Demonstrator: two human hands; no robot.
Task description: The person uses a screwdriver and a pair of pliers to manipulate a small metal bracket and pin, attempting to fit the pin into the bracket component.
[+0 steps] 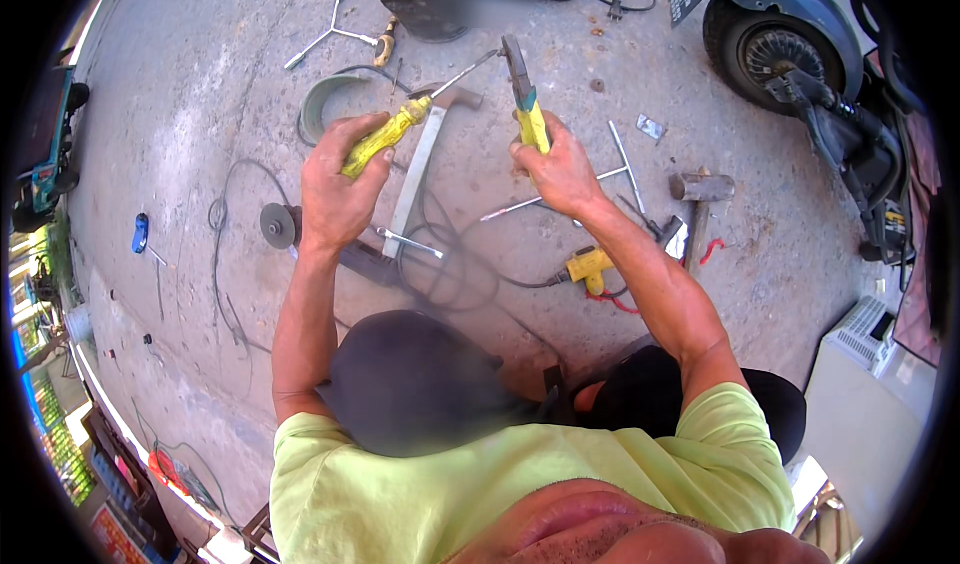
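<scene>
Near 9 o'clock in the view, a small blue thing (140,234) lies on the gray floor (130,164). Between 9 and 10 o'clock is a grinder with a round dark disc (280,226). The left hand (342,179), at 10 o'clock, is wrapped around the yellow handle of a screwdriver (388,142). The screwdriver is near 11 o'clock, and its thin metal stick points up toward 12. A black bucket (420,12) sits near 12, farther out. Just past 12 are the pliers (524,96), nose up. Their nose is right by the screwdriver's tip; I cannot tell if they touch. The right hand (562,172), at 1 o'clock, grips the pliers' yellow handles. A yellow power tool (588,265) lies at 3, and a big hammer (703,187) between 2 and 3.
</scene>
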